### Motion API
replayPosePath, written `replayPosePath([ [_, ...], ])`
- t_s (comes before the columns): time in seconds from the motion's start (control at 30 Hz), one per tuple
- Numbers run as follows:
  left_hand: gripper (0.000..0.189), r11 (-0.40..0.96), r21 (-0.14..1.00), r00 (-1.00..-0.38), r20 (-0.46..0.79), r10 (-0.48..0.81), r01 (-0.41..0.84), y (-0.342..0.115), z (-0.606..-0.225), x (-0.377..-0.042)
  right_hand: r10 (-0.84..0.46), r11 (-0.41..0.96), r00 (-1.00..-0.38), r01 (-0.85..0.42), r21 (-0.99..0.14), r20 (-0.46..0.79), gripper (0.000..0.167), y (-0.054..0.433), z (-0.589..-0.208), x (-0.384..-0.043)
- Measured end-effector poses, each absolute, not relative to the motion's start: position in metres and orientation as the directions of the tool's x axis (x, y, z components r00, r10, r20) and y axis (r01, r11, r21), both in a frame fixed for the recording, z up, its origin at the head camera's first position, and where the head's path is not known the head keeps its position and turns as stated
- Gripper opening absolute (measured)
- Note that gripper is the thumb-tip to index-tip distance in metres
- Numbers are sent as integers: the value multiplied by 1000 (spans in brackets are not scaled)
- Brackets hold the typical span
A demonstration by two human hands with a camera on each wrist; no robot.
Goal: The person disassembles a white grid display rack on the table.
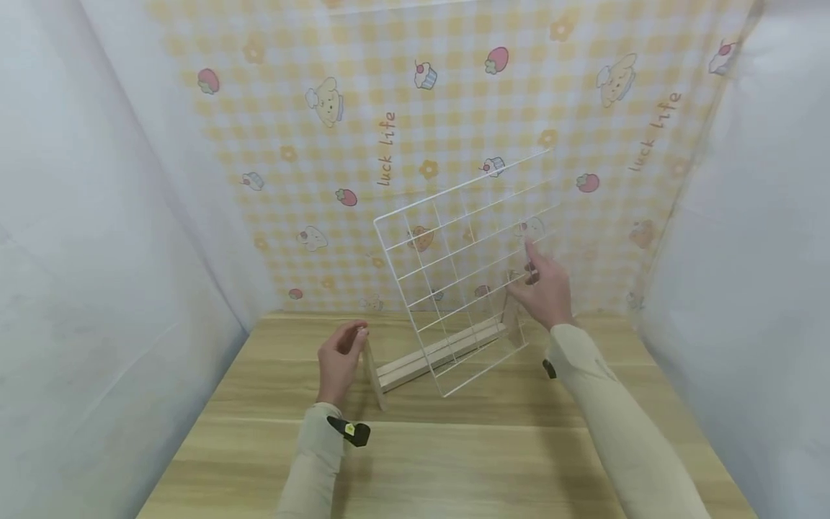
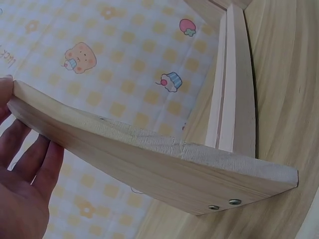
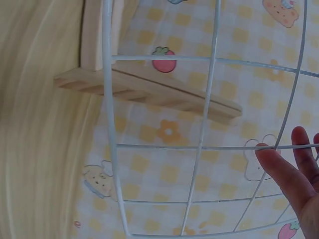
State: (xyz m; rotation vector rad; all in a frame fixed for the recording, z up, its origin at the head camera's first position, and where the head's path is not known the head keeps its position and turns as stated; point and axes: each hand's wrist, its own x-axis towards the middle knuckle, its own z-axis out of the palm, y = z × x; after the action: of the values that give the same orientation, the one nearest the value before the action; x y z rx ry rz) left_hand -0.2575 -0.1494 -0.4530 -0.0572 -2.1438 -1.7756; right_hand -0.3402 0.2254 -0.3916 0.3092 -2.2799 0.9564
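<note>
White wire grid panel (image 1: 457, 280) slants between right hand (image 1: 547, 292), nearly closed pinching a wire, and left hand (image 1: 338, 364), likewise pinching wooden end board (image 2: 149, 167), likely to steady it.

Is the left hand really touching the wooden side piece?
Touching. The left wrist view shows the left hand pinching the end of the wooden side piece, fingertips against it.

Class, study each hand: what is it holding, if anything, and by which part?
The left hand pinches the pale wooden side board by its upper end; the right hand pinches the white rectangular wire grid by an inner wire.
</note>
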Motion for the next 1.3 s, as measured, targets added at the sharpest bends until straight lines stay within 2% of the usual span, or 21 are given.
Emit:
replayPosePath([
  [0.17,23,230,933,-924,325,-201,278,-151,-454,-251,6,733,-817,-388,-558,576,88,231,-404,-338],
  [0.33,22,267,921,-915,344,-210,285,-151,-453,-250,-7,756,-831,-368,-540,557,87,237,-412,-334],
  [0.53,23,248,933,-914,320,-249,259,-154,-472,-261,-22,770,-856,-344,-537,517,86,242,-420,-329],
  [0.73,24,256,931,-909,325,-262,260,-156,-480,-264,-19,778,-890,-300,-552,456,93,250,-429,-326],
  [0.97,31,213,931,-905,344,-249,296,-157,-482,-263,-8,790,-901,-272,-550,433,92,257,-437,-324],
  [1.3,27,238,925,-906,352,-233,298,-161,-481,-256,-6,803,-925,-231,-549,380,91,265,-449,-317],
])
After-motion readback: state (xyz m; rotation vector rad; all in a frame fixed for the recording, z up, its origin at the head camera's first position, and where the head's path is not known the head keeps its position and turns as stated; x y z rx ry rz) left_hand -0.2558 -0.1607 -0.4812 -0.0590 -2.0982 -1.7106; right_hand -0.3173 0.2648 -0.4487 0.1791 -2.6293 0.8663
